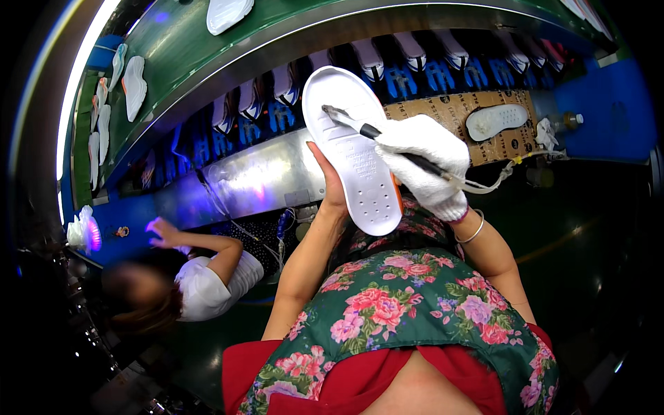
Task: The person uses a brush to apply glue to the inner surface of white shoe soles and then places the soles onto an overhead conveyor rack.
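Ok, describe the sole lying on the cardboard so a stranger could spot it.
Find the curved green conveyor, then the brown cardboard sheet below its right end. The white sole lies flat there alone, unlike the larger white sole held up in the left hand.

Green conveyor belt [187, 48] carrying white soles [133, 84], cardboard sheet [453, 111], seated co-worker [207, 277], floral apron [415, 304]
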Demonstrator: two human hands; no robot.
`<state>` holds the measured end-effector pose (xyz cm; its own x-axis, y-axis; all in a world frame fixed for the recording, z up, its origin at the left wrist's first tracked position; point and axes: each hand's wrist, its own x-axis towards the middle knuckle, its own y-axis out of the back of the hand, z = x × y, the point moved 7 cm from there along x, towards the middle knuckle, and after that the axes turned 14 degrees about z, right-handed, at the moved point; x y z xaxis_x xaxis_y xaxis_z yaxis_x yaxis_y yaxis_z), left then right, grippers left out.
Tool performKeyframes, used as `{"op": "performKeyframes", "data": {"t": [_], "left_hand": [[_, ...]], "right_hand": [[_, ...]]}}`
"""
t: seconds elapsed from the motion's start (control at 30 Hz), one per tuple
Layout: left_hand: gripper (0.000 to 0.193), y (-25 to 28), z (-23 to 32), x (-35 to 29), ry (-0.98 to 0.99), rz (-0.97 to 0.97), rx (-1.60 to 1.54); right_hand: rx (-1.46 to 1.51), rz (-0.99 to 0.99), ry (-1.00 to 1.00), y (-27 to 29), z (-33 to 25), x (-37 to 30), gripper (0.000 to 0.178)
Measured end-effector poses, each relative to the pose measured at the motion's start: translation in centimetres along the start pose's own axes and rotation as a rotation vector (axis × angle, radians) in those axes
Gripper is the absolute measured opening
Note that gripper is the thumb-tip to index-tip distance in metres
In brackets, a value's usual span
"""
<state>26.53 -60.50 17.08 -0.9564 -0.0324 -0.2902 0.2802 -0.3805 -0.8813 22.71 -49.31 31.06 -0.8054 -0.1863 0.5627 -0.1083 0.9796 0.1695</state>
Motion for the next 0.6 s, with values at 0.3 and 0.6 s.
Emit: {"op": "performKeyframes", "data": {"t": [0.3, 0.6], "left_hand": [[0.108, -0.5, 0.8, 1.8, 0.012, -0.088, -0.108], [0.121, -1.5, 1.5, 2.0, 0.109, -0.156, -0.162]], "right_hand": [[0.056, -0.148, 0.02, -0.3, -0.7, -1.1, 0.019], [0.15, -0.217, 0.053, -1.3, -1.6, -2.4, 0.022]]}}
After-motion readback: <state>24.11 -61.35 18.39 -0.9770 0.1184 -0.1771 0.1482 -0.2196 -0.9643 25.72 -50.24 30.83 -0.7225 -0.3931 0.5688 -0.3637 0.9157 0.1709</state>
